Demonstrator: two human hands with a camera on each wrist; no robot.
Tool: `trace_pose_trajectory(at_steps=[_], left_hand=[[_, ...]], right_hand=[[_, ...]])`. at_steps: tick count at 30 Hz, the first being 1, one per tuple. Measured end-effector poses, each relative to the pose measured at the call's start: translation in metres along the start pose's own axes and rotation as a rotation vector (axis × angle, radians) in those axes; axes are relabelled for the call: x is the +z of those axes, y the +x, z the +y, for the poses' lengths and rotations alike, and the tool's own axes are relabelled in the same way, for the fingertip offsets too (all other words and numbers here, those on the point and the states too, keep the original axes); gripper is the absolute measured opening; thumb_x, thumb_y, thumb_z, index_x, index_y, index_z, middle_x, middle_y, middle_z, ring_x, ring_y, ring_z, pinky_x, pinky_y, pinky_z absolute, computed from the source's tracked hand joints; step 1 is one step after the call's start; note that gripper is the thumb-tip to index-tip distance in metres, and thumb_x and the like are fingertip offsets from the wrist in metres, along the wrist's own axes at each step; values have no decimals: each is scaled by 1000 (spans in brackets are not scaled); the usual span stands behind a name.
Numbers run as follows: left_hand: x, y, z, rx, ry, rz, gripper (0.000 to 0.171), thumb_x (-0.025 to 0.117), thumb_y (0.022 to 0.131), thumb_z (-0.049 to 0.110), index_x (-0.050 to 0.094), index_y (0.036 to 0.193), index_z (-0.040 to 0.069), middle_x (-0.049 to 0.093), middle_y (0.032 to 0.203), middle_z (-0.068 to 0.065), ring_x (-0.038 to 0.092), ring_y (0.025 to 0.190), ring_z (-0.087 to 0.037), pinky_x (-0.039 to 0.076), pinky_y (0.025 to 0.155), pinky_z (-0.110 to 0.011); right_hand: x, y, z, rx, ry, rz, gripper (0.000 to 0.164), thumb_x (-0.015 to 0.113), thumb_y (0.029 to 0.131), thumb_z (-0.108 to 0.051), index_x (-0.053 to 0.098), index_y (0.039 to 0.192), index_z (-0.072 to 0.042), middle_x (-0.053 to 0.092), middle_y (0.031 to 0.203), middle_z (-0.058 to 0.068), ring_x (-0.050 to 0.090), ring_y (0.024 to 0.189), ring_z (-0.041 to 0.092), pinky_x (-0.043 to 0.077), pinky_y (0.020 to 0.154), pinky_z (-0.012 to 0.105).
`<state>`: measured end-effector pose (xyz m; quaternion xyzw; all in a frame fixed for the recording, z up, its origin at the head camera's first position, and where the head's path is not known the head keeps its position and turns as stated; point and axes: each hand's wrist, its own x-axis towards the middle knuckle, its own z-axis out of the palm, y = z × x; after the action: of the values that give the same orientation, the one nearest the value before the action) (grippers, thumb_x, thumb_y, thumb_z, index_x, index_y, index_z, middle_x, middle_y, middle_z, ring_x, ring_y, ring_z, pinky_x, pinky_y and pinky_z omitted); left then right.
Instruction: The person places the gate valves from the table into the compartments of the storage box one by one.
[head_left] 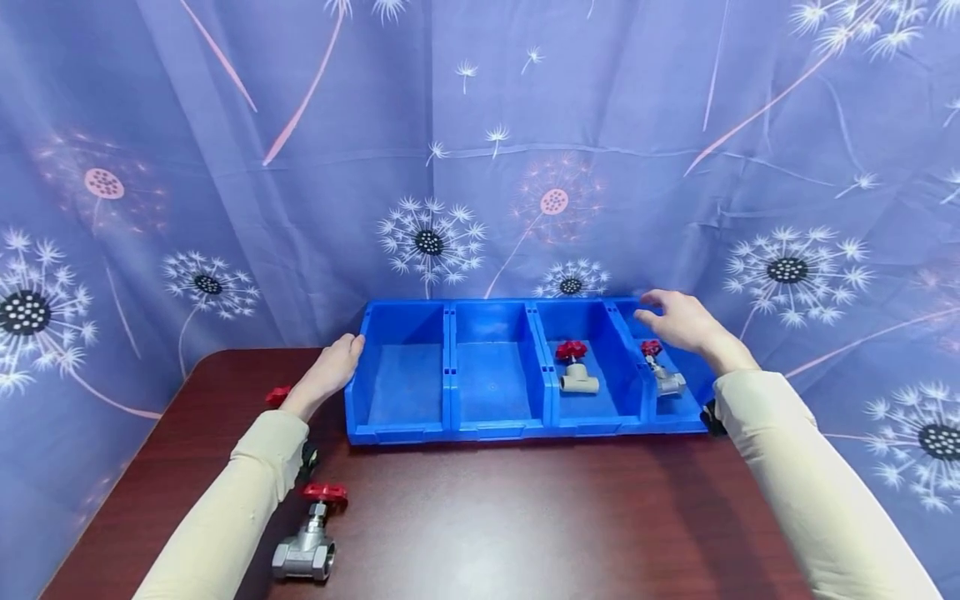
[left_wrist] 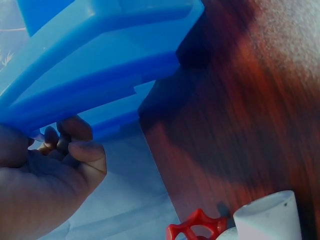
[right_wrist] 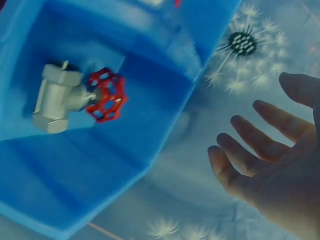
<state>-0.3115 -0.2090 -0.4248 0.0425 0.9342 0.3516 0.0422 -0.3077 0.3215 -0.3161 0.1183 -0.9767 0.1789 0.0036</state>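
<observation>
Gripping the left end of the blue bin [head_left: 498, 432], the left hand [head_left: 333, 371] is curling its fingers at the rim, though the bin's wall is hiding part of the hold. The right hand [head_left: 678, 321] is spreading its fingers loosely beside the back right corner, holding nothing. The bin is standing along the back edge of the desk [head_left: 540, 517], whose front edge is falling out of view. A beige valve [head_left: 579, 377] is sitting in the third compartment from the left, a metal valve [head_left: 666, 379] in the rightmost, which the right arm is partly covering. Another metal valve [head_left: 306, 550] is resting toward the desk's left edge. Beyond the left wrist, only a red handle [head_left: 275, 397] is showing. The left wrist view is cutting off a white valve [left_wrist: 270, 220].
</observation>
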Motion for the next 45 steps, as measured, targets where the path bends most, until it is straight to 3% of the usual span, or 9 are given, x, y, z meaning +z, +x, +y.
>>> trace_pose_trajectory(at_steps=[6,11,16,26,33,39,45], left_hand=[[0,-1,-1,15,37,30,50,23,109,34,45,123,-9,53,104,-22,52,100,-36,42,86,-49],[2,1,-2,7,39,24,52,23,109,36,44,126,-9,53,107,-23,52,102,-37,43,87,-49],[2,1,-3,-4,37,19,56,22,108,37,41,131,-10,52,115,-26,52,108,-38,43,91,-51],[5,-1,-2,-8,-5,16,51,24,108,37,45,123,-7,53,103,-21,52,100,-35,43,85,-47],[3,1,-2,-3,2,31,52,24,108,37,44,125,-8,53,108,-23,52,102,-37,43,88,-49],[4,0,-1,-14,-9,15,52,24,108,37,43,126,-7,53,106,-22,52,102,-36,44,88,-48],[2,-1,-2,-17,-7,14,50,24,108,36,44,125,-7,53,101,-20,53,99,-35,45,85,-46]], right_hand=[[5,-7,27,15,23,40,49,49,102,-33,51,132,7,54,126,32,51,115,49,38,93,60],[9,-14,56,33,40,88,44,51,102,-29,56,126,7,59,118,32,56,106,49,41,88,59],[12,-21,80,82,68,135,45,50,102,-33,56,125,6,57,121,34,52,109,52,40,88,61],[13,-35,114,141,187,223,48,46,103,-35,55,128,6,56,120,35,54,107,47,38,87,54],[23,-34,137,171,188,152,50,48,103,-34,53,130,7,53,122,38,51,110,51,37,89,59],[29,-32,149,220,202,167,54,49,102,-36,52,128,11,51,123,40,49,111,53,36,91,61],[36,-29,147,234,154,235,45,53,100,-29,58,121,11,55,117,38,52,105,53,37,88,60]])
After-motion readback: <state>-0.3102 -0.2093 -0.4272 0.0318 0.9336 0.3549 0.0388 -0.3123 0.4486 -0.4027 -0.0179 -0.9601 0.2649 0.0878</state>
